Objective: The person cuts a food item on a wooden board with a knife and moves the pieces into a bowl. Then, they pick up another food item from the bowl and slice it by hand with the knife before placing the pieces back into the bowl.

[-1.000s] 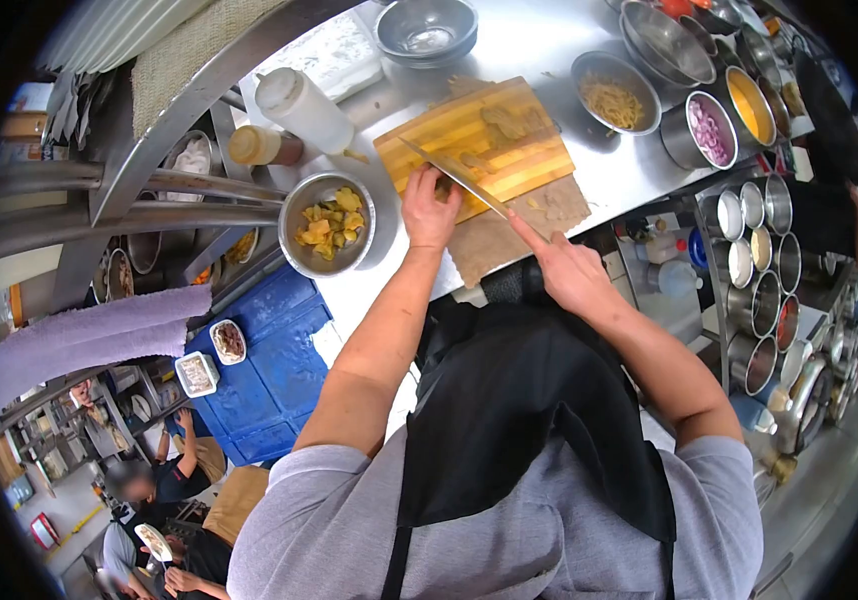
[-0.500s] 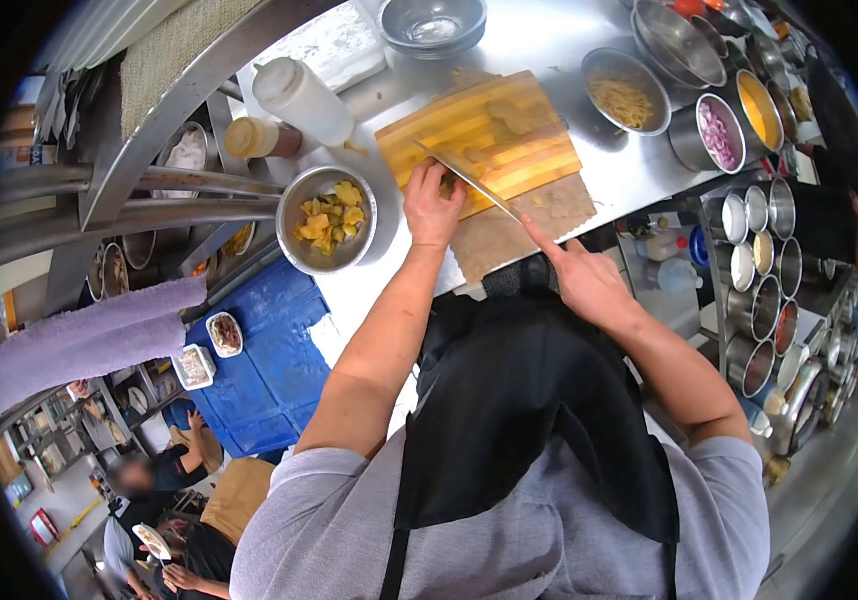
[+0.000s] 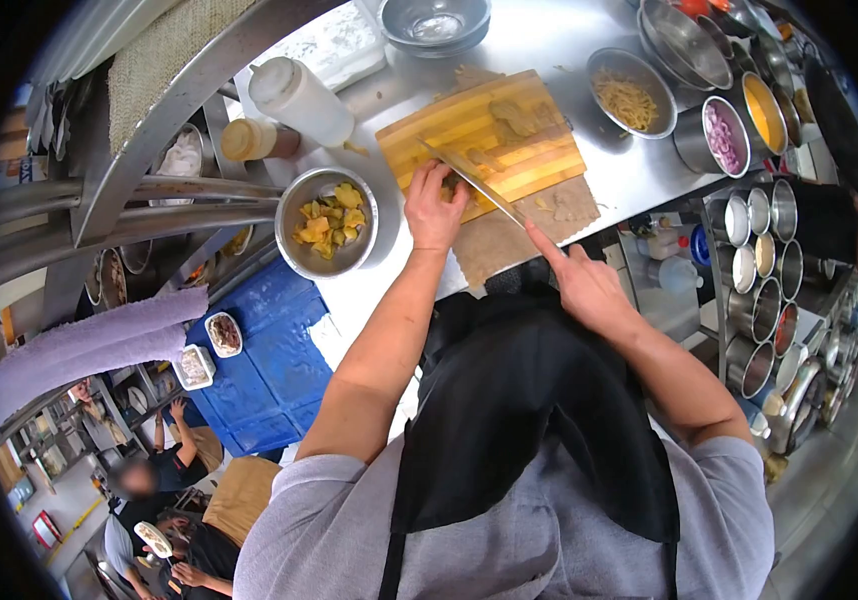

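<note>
My right hand [image 3: 586,283] grips a knife [image 3: 477,183] by its handle, forefinger stretched along the top. Its long blade slants over the wooden cutting board [image 3: 489,120], passing close to the fingertips of my left hand [image 3: 436,208]. Those fingers are curled over a small greenish piece of food [image 3: 450,184], mostly hidden beneath them, at the board's near left corner. Flat yellowish-brown scraps [image 3: 515,116] lie farther up the board. Left of my left hand stands a steel bowl [image 3: 285,235] with chopped yellow-green pieces [image 3: 329,222] in it.
Brown paper [image 3: 509,235] lies under the board. Two squeeze bottles, one clear [image 3: 299,102] and one brownish [image 3: 259,140], stand left. To the right are a bowl of shredded yellow food [image 3: 627,100] and a pot of chopped purple onion [image 3: 724,138]. Co-workers are at lower left.
Both hands and the knife stay almost in place; the view shifts slightly. At lower left, a co-worker's arm has risen.
</note>
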Demonstrator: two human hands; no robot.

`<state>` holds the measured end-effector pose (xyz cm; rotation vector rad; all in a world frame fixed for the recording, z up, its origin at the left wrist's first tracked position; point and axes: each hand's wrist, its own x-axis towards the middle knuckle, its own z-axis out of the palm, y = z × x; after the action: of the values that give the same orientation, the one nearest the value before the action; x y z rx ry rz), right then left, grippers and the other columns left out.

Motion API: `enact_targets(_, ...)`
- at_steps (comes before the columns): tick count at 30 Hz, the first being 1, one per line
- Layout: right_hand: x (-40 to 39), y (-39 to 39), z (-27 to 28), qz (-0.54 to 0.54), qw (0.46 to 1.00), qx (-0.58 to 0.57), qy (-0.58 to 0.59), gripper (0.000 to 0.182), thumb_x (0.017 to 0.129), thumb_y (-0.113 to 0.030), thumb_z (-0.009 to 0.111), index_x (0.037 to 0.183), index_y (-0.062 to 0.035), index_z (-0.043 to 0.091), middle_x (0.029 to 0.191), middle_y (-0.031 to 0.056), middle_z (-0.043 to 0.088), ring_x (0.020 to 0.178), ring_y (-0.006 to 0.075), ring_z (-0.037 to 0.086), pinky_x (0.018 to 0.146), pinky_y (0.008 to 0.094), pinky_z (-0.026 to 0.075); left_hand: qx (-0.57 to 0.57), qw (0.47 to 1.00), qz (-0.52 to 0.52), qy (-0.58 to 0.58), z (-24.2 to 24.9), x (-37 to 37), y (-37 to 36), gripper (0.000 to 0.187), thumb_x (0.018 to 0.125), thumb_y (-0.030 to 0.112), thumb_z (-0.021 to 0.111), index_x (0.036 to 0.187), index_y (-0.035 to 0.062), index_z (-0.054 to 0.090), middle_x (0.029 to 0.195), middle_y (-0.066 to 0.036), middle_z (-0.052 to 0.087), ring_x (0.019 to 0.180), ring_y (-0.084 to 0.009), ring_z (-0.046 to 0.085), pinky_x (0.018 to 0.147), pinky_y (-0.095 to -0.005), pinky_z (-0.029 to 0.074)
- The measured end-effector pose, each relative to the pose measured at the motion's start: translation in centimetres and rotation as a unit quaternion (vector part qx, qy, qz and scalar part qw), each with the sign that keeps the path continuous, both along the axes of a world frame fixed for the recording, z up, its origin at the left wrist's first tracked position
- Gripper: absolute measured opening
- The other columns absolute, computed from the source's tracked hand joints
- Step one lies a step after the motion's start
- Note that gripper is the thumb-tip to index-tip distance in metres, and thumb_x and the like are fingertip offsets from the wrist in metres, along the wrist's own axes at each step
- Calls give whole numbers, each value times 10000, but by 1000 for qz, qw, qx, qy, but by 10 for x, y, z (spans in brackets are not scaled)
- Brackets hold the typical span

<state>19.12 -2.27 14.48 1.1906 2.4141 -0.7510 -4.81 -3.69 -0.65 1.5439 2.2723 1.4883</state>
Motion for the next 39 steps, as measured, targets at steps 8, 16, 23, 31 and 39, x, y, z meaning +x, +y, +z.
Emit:
enact_targets(8, -55, 33, -75, 35, 990, 91, 98, 849, 936, -50, 511, 1663, -361, 202, 958, 283, 668, 825, 453, 702, 724, 530, 575, -7, 1000, -9, -20, 0, -5, 2, 292, 756, 76, 804, 1029, 60, 701, 1127, -121, 701, 1016, -334, 689, 860, -405, 582)
enact_targets(16, -40, 56, -60, -20, 995, -17, 99, 921, 895, 25, 488, 1679, -322, 153, 831, 277, 682, 782, 419, 688, 709, 530, 530, -32, 999, -14, -40, -5, -6, -2, 318, 762, 87, 812, 1050, 63, 679, 1147, -135, 678, 1060, -356, 666, 894, -421, 568)
enact_targets(23, -23, 13, -15, 22, 997, 37, 63, 957, 875, 45, 496, 1675, -363, 164, 902, 285, 662, 832, 457, 694, 770, 543, 549, -18, 1000, -8, 4, -2, -3, -4, 348, 751, 95, 825, 1059, 75, 665, 1175, -126, 659, 1043, -347, 666, 869, -418, 568)
enact_targets(31, -14, 0, 3, 8, 1000, 11, 18, 941, 883, 38, 504, 1669, -373, 190, 983, 288, 650, 867, 464, 697, 794, 537, 565, -20, 999, -15, -20, 1, -1, -3, 322, 783, 108, 818, 1061, 49, 666, 1152, -137, 660, 954, -315, 693, 826, -419, 567)
enact_targets(39, -29, 14, -24, 27, 995, 36, 88, 960, 858, 59, 494, 1675, -343, 190, 930, 259, 644, 832, 454, 691, 783, 536, 559, -15, 1000, -14, 1, 1, 0, -2, 312, 787, 116, 809, 1052, 45, 662, 1142, -142, 659, 973, -354, 670, 827, -429, 565)
